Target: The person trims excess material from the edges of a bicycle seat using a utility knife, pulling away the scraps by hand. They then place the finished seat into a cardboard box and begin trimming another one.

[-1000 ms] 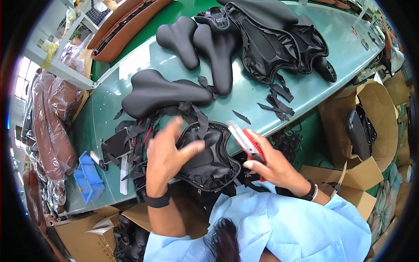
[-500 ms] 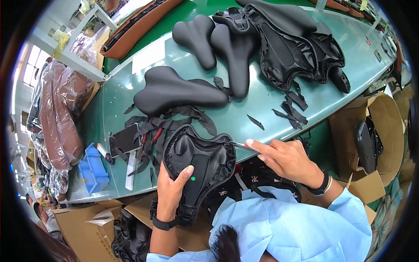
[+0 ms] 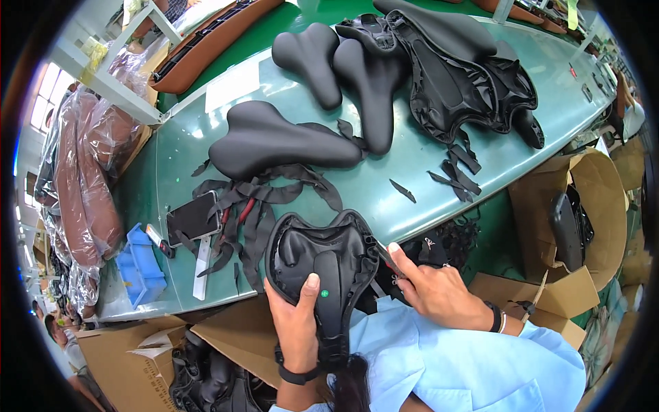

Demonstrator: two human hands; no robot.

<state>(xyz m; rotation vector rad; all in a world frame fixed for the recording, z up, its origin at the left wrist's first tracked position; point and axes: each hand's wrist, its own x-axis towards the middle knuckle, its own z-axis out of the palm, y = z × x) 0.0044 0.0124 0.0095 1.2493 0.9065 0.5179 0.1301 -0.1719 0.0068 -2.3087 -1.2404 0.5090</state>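
A black bicycle saddle (image 3: pixel 334 275), underside up with a green dot sticker on it, is in my left hand (image 3: pixel 296 323). That hand grips its left side, thumb lying over the underside and the other fingers hidden beneath. My right hand (image 3: pixel 439 292) is closed round a slim tool (image 3: pixel 384 255) with a bit of red on it. The tool meets the saddle's right rim; its exact kind cannot be made out. Just beyond, a black saddle (image 3: pixel 274 141) lies top up on the green table (image 3: pixel 371 189), beside loose black trim strips (image 3: pixel 257 223).
More black saddles (image 3: pixel 371 89) lie on the table's far side. At the left are a smartphone (image 3: pixel 192 218), a box cutter (image 3: pixel 160 240), a white ruler (image 3: pixel 202 268) and a blue bin (image 3: pixel 141 268). Cardboard boxes stand at the right (image 3: pixel 604 199) and below left (image 3: pixel 123 360).
My left hand has brought the saddle slightly right and nearer me, turning it more upright. My right hand and the tool have moved down along the saddle's right rim.
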